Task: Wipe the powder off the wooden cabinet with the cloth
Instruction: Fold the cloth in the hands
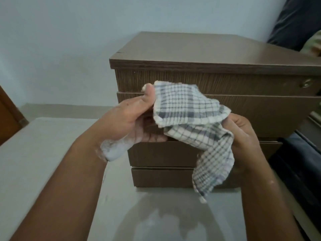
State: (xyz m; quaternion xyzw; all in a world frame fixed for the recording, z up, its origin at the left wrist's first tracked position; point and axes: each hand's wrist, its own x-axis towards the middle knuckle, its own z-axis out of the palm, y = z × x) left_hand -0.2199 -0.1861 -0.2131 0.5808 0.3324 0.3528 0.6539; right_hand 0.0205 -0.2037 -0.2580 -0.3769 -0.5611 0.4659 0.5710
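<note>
The checked cloth (189, 119) is pinched by the raised left hand (132, 119) and gripped by the right hand (243, 134) before the wooden cabinet (199, 49).

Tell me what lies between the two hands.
Head view: the checked cloth, held by the left hand and the right hand, spans the gap before the wooden cabinet.

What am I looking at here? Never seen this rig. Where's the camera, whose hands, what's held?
There is no robot: a person wears one wide-angle camera on the head, looking forward and down at their own bare hands. The left hand pinches an upper corner of a checked cloth, and the right hand has a grip on its other side; the rest hangs down. Behind stands a brown wooden cabinet with drawer fronts. No powder is visible on its top from here, but white powder clings to the left wrist.
</note>
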